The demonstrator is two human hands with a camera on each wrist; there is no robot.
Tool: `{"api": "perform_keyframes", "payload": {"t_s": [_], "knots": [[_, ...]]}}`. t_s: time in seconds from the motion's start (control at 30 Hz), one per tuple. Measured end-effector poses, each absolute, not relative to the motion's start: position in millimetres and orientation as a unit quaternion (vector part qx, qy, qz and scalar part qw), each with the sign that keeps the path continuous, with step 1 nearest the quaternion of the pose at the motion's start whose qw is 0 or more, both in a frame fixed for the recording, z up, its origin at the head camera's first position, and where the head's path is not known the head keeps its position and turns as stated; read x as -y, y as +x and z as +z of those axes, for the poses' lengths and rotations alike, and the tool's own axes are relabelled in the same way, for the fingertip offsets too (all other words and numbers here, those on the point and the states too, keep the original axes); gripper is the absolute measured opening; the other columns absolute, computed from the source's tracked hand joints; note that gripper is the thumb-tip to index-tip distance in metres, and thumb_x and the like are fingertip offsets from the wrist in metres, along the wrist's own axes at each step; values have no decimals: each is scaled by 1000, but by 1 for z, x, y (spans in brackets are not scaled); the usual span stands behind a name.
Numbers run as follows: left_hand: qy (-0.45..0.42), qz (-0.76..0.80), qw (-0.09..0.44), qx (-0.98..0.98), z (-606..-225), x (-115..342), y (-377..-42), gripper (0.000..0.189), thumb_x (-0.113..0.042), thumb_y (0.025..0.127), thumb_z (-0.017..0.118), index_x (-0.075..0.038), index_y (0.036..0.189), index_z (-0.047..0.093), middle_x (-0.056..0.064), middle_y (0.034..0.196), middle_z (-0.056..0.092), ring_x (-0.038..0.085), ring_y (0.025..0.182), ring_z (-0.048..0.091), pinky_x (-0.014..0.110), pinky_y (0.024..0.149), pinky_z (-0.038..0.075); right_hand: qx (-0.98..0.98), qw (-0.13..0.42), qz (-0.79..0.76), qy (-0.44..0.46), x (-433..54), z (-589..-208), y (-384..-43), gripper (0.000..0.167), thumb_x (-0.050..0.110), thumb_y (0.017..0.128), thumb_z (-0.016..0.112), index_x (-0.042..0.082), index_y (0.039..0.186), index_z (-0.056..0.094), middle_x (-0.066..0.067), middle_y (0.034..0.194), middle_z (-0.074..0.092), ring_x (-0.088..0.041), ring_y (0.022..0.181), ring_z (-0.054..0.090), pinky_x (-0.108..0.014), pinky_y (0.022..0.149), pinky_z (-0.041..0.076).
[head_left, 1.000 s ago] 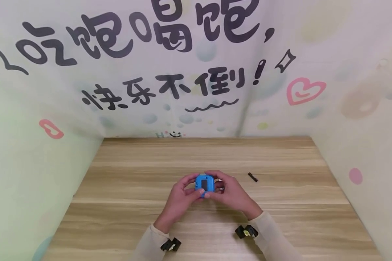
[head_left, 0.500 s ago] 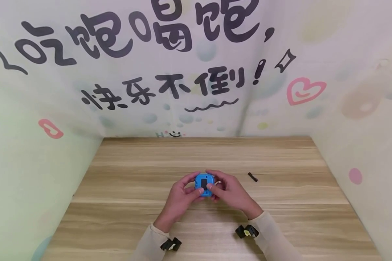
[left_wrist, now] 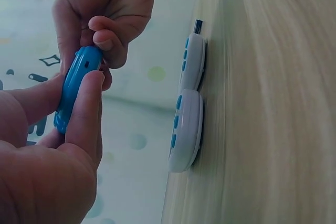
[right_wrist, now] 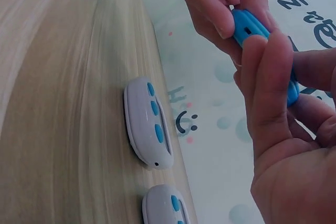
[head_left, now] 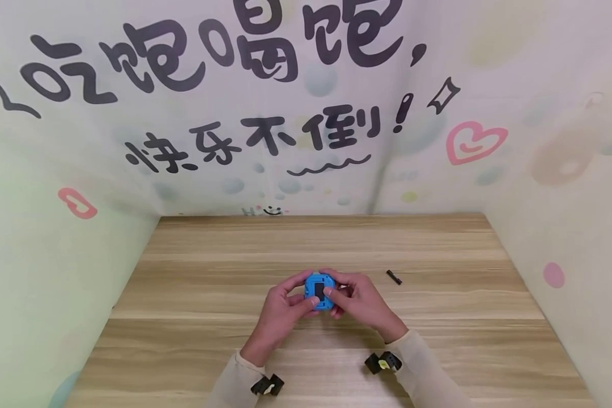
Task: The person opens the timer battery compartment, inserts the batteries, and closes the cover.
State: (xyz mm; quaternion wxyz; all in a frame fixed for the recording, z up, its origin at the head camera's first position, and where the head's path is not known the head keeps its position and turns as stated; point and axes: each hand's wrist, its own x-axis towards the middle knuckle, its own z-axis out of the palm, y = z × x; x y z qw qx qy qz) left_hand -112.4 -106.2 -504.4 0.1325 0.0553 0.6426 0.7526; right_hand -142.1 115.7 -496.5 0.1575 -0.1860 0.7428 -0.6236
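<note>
Both hands hold a small blue rounded-square case (head_left: 318, 289) with a dark rectangle in the middle of its face. My left hand (head_left: 279, 309) grips its left side, thumb on the lower face. From the other side, my right hand (head_left: 364, 300) pinches it, its thumb tip at the edge of the dark rectangle. A small slot shows in the blue case's rim (left_wrist: 86, 74) in the left wrist view, and the fingers keep the case up off the table. The right wrist view has the same rim (right_wrist: 249, 27) partly covered by fingers.
Two white oval devices with blue buttons appear on the wooden table (head_left: 209, 243) in the wrist views, one nearer (left_wrist: 186, 129), one farther (left_wrist: 193, 61). A short black piece (head_left: 394, 277) lies right of the hands. Printed cloth walls (head_left: 556, 226) enclose the table.
My right thumb has moved up from the case's lower edge onto its face, beside the dark rectangle. The left hand keeps its grip, and the black piece stays put.
</note>
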Motion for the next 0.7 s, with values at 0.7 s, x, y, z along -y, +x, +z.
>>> {"api": "perform_keyframes", "payload": {"t_s": [0.7], "knots": [[35,752,128,-646,-505,109,-116,62,-8,96,78,-7,154,54,23,146,53,26,108,77,49,92,64,-732,157,-633,-198,-121,-500,-145,49,18,107,64,14,155,55,-24,97,74,-41,68,73,-43,62,68]]}}
